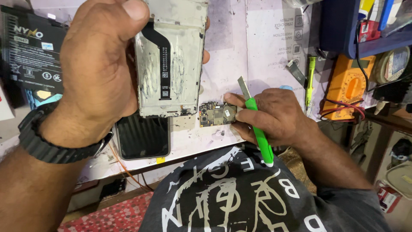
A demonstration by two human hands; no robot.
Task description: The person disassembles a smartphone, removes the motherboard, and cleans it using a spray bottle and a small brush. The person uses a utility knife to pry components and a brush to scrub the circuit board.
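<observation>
A: Item one, largest?

B: Phone mid-frame (171,60), stripped, black flex cable (162,56) down its middle. Held upright above the white work mat (257,47), left hand (98,64) wrapped round its long edges. Likely light, stiff, sharp-rimmed; edges are the place to grip.

A: Next?

B: Green-handled pry tool (259,129), closed in the right hand (274,116).

A: Smallest?

B: Phone motherboard (216,114), lying on the mat, pinched at its right end by right fingertips (229,98). Probably fragile; hold by the rim.

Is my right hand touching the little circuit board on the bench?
Touching. The head view shows the right hand's fingertips pinching the circuit board's right edge.
</observation>
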